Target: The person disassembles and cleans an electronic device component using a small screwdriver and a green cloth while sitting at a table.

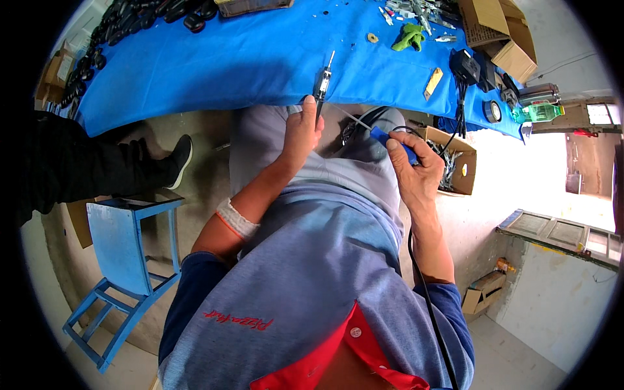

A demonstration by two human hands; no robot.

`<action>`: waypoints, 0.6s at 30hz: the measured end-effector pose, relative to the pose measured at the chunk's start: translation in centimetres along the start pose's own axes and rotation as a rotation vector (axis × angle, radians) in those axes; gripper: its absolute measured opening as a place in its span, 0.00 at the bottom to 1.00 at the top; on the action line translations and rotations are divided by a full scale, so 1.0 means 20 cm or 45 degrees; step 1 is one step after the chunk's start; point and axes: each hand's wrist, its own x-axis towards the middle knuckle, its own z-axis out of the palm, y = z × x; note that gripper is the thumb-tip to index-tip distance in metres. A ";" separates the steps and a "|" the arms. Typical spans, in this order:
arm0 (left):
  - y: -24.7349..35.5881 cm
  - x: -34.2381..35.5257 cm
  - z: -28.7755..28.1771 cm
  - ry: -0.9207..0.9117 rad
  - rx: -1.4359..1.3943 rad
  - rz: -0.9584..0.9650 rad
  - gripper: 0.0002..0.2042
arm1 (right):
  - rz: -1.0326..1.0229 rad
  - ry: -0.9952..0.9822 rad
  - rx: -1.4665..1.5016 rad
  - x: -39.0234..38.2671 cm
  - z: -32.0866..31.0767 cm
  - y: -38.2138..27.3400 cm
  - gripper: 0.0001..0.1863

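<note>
My left hand [302,134] is closed around the lower end of a slim black device [322,88]. Its silvery inner parts show, and a thin metal shaft points up over the table's front edge. To the right, my right hand [419,168] grips the blue handle of a tool that looks like a soldering iron [379,134]. The tool's thin metal rod slants up and left toward the device, and its tip shows only faintly, apart from the device as far as I can see. Both hands are above my lap, near the blue-covered table [214,71].
Black rounded parts [140,19] pile up at the table's far left. Small parts, a green cloth [409,38], a cardboard box [497,29], a black adapter [465,67] and a green bottle [538,112] lie right. A parts box [461,170], blue chair [120,247] and another person's leg [104,162] are near.
</note>
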 end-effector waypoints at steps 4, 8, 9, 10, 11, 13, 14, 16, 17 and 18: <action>-0.04 0.03 -0.02 0.026 0.026 0.016 0.31 | 0.037 -0.004 -0.007 0.01 0.01 -0.01 0.10; -0.04 0.03 -0.02 0.021 0.046 0.019 0.31 | 0.045 -0.004 -0.033 0.01 0.01 -0.01 0.11; -0.04 0.03 -0.02 0.017 0.048 0.022 0.31 | 0.045 -0.005 -0.030 0.01 0.01 -0.01 0.11; -0.03 0.03 -0.02 0.020 0.048 0.026 0.31 | 0.045 -0.005 -0.027 0.01 0.02 -0.01 0.11; -0.03 0.02 -0.02 0.024 0.049 0.029 0.31 | 0.046 -0.005 -0.024 0.01 0.02 0.00 0.11; -0.02 0.02 -0.02 0.031 0.063 0.041 0.31 | 0.044 -0.007 -0.003 0.01 0.02 0.00 0.11; -0.02 0.02 -0.01 0.034 0.077 0.049 0.31 | 0.044 -0.008 0.008 0.01 0.02 0.00 0.11; -0.02 0.02 -0.02 0.036 0.093 0.054 0.31 | 0.024 -0.008 -0.005 0.01 0.02 0.01 0.11; -0.02 0.02 -0.02 0.035 0.095 0.051 0.31 | 0.014 -0.007 -0.011 0.01 0.02 0.01 0.11; -0.02 0.02 -0.02 0.032 0.097 0.048 0.31 | 0.018 -0.007 -0.001 0.01 0.02 0.01 0.11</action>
